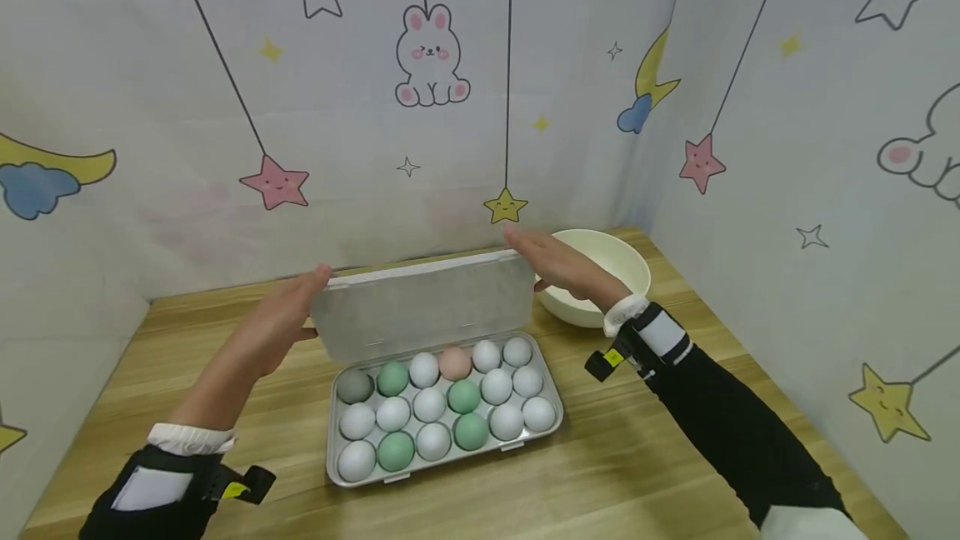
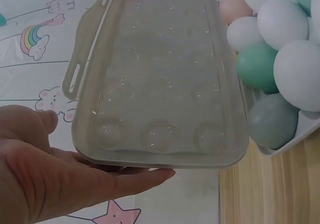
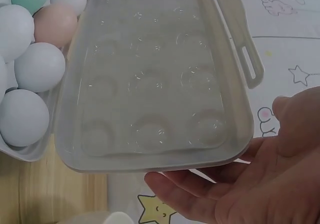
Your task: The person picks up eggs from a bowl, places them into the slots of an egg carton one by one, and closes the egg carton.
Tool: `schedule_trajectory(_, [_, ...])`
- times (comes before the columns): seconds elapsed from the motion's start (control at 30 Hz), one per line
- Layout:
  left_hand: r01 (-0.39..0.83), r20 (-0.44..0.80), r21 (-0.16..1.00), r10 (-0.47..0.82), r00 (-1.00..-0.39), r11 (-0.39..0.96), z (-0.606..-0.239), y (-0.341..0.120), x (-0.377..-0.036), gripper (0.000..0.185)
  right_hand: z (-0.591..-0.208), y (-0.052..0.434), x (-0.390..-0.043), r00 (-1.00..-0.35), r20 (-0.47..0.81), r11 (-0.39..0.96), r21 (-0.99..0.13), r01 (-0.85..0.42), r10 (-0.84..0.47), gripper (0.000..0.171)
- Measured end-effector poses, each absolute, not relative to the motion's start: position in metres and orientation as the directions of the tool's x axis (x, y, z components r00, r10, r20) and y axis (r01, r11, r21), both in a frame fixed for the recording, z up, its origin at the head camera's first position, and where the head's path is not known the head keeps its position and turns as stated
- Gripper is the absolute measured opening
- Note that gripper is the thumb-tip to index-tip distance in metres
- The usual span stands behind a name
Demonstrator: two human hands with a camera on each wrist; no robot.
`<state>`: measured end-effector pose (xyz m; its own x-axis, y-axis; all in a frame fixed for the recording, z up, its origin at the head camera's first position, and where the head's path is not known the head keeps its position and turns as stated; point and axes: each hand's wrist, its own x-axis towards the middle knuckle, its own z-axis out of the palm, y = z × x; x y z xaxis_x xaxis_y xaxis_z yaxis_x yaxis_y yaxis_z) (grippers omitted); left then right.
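1. Cartoon curtains with rabbits, stars and moons close in the wooden table (image 1: 615,473) on three sides where we are working.
2. On the table sits a clear plastic egg tray (image 1: 551,432) full of eggs, mostly white, with several green eggs (image 1: 464,396), one grey egg (image 1: 354,387) at the back left corner and one pink egg (image 1: 453,363) in the back row.
3. We have the tray's translucent lid (image 1: 423,303) raised and standing close to upright along the back edge of the tray, its dimpled inner face turned toward us.
4. Our left hand (image 1: 277,327) lies flat against the lid's left end, fingers straight and together; the left wrist view shows the fingers passing under the lid's edge (image 2: 160,164), with no curl round it.
5. Our right hand (image 1: 558,265) meets the lid's right end the same way, fingers extended along the edge and thumb up beside it, as the right wrist view shows (image 3: 240,194).
6. A cream bowl (image 1: 618,261) stands just behind our right hand, near the back right corner of the table.
7. Both forearms wear black sleeves with white cuffs and wrist straps.
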<state>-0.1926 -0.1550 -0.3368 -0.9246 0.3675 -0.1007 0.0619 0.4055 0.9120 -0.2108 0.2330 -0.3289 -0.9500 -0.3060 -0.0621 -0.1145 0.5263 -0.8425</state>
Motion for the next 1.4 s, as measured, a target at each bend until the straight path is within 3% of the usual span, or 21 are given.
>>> schedule_trajectory(0.17, [0.126, -0.090, 0.879, 0.418, -0.904, 0.460, -0.335, -0.159, -0.175, 0.078, -0.326, 0.234, -0.191, -0.924, -0.051, 0.589, -0.784, -0.198, -0.378, 0.068])
schedule_trajectory(0.43, [0.117, -0.151, 0.835, 0.430, -0.890, 0.537, -0.334, -0.154, -0.151, 0.075, -0.328, 0.233, -0.165, -0.914, -0.030, 0.695, -0.660, -0.286, -0.405, 0.069])
schedule_trajectory(0.77, [0.192, -0.131, 0.816, 0.498, -0.857, 0.545, -0.350, -0.145, -0.127, 0.065, -0.346, 0.227, -0.135, -0.874, -0.037, 0.708, -0.603, -0.367, -0.484, 0.050])
schedule_trajectory(1.1, [0.350, -0.063, 0.677, 0.525, -0.849, 0.647, -0.374, -0.141, -0.103, 0.066, -0.379, 0.225, -0.112, -0.857, 0.037, 0.700, -0.558, -0.445, -0.515, 0.061])
schedule_trajectory(1.4, [0.501, 0.058, 0.529, 0.560, -0.826, 0.685, -0.406, -0.134, -0.089, 0.074, -0.412, 0.222, -0.100, -0.792, 0.148, 0.731, -0.316, -0.606, -0.592, 0.068])
